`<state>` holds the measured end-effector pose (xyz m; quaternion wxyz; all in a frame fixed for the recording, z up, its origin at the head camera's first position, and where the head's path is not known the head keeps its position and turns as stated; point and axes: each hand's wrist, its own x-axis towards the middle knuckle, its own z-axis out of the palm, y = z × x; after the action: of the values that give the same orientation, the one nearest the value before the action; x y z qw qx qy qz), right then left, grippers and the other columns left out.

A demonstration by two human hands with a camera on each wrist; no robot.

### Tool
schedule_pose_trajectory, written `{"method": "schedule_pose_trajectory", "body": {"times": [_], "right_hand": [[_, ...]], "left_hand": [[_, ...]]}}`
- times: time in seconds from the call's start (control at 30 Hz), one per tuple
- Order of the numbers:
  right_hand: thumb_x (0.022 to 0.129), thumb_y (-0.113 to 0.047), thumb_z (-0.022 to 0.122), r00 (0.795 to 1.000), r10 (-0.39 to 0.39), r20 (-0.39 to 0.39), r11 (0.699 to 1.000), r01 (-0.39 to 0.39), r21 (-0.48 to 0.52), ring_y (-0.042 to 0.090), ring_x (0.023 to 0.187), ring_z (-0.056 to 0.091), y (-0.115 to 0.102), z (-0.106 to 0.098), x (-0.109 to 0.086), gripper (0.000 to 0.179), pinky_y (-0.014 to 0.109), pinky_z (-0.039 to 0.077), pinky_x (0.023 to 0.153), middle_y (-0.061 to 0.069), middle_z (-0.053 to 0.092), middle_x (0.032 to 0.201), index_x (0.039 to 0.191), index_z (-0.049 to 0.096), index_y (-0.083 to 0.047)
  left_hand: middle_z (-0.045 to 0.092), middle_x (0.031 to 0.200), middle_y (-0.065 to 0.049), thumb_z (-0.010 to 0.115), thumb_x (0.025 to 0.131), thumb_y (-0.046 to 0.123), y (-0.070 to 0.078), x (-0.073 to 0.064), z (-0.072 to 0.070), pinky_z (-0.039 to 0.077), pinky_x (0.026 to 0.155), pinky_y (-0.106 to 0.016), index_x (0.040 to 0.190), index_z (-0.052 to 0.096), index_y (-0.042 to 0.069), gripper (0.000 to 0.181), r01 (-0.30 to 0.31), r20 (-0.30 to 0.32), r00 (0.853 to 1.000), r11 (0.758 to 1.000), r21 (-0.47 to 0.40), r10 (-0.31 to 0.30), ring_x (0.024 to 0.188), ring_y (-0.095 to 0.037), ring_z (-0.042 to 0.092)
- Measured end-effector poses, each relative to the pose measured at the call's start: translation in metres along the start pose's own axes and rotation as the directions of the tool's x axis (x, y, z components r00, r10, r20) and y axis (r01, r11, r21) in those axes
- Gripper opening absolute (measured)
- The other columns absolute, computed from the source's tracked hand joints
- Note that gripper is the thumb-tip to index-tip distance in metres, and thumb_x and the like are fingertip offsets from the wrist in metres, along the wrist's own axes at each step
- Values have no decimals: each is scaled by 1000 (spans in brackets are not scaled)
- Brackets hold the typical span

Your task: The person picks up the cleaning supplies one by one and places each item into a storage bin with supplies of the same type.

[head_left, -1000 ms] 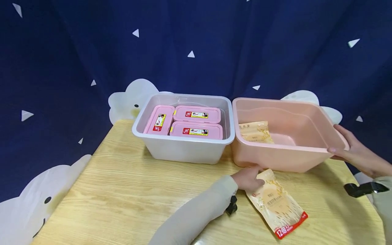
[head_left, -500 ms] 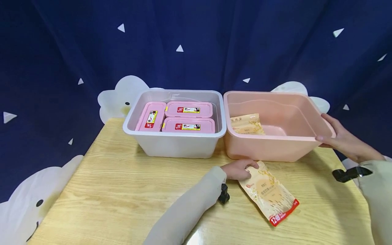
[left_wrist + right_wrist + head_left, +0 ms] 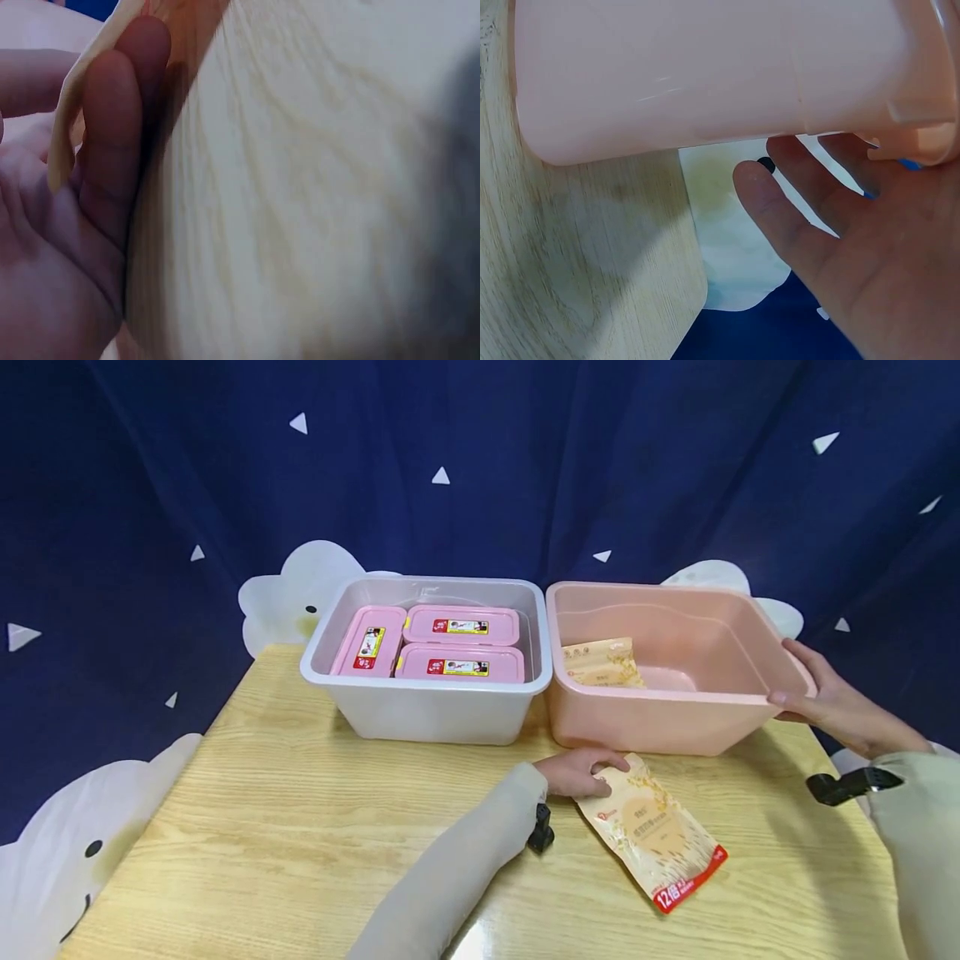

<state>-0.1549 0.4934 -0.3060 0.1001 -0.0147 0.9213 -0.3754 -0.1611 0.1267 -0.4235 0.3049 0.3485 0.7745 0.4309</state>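
A cream packet (image 3: 651, 827) with a red bottom strip lies aslant on the table, its far end lifted by my left hand (image 3: 579, 772). I pinch its upper left edge there; in the left wrist view the packet's edge passes between the thumb and fingers (image 3: 112, 127). With my right hand (image 3: 836, 706) I hold the right end rim of the pink bin (image 3: 667, 720). Seen from the right wrist, several fingers (image 3: 772, 202) reach beneath that rim, beside the outer wall. Inside the bin, at its left end, leans another cream packet (image 3: 603, 664).
A white bin (image 3: 427, 714) stands against the pink bin's left side, holding 3 pink lidded boxes (image 3: 459, 664). The wooden table (image 3: 247, 827) runs forward to a dark blue curtain (image 3: 480, 410) with white cloud figures. The pink bin sits near the table's right edge.
The head view has shifted, so everything appears further left and slightly higher than a second ago. Both hands keep their holds; the packet and bins stay nearly in place relative to each other.
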Motion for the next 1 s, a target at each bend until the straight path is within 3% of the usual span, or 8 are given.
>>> {"method": "schedule_pose_trajectory", "body": {"times": [0.17,0.3,0.43,0.57,0.67,0.83,0.93,1.0], "right_hand": [[98,-32,56,999,-28,-18,1000,28,14,-12,100,39,-7,-5,2,96,14,51,74,28,3,156,155,-21,-34],[98,-33,57,1000,-25,-17,1000,25,5,-10,102,38,-8,-6,3,97,14,51,75,28,1,159,155,-22,-35],[98,-33,57,1000,-18,-4,1000,18,12,-8,104,38,-8,-1,4,98,16,51,76,29,-1,161,155,-23,-33],[98,-31,58,999,-35,-4,999,35,42,-14,99,39,-7,1,3,98,16,53,77,31,3,158,156,-21,-30],[98,-30,57,999,-38,-2,998,38,41,-15,99,38,-5,0,-1,98,16,53,76,32,3,157,156,-21,-29],[98,-29,58,999,-41,-4,998,41,38,-17,97,38,-1,1,-5,99,18,53,76,34,3,156,156,-22,-27],[98,-30,58,999,-44,-4,998,44,37,-18,95,39,0,1,-5,98,18,53,75,34,4,155,157,-21,-28],[98,-28,57,999,-54,4,997,53,47,-18,95,40,0,1,-5,98,18,54,76,34,4,154,157,-21,-27]], "left_hand": [[49,152,0,66,88,10,2,2,-7,39,102,-14,141,54,15,55,12,-10,1000,999,-51,-12,130,-10,49],[50,152,0,68,87,11,5,-1,-10,40,101,-14,142,54,15,56,11,-1,1000,998,-54,-11,129,-10,52],[53,150,-1,65,88,8,10,-8,-10,39,106,-14,143,53,13,56,-37,8,999,996,84,37,134,-11,51],[55,148,0,60,91,4,25,-15,-10,40,100,-9,145,51,13,55,-116,2,993,954,275,120,116,-1,54],[58,145,0,59,93,5,37,-18,-10,40,91,-6,144,52,13,53,-140,-16,988,931,337,154,103,1,53],[62,140,-1,66,93,13,56,-21,-10,41,95,-5,140,56,13,49,-128,-61,985,914,385,163,117,1,58],[64,138,3,68,91,13,70,-25,-10,43,82,-4,140,57,16,50,-103,-82,985,903,418,151,87,2,62],[65,135,6,66,91,11,84,-30,-12,41,68,-6,141,56,18,51,-108,-76,985,889,445,158,64,2,51]]}}
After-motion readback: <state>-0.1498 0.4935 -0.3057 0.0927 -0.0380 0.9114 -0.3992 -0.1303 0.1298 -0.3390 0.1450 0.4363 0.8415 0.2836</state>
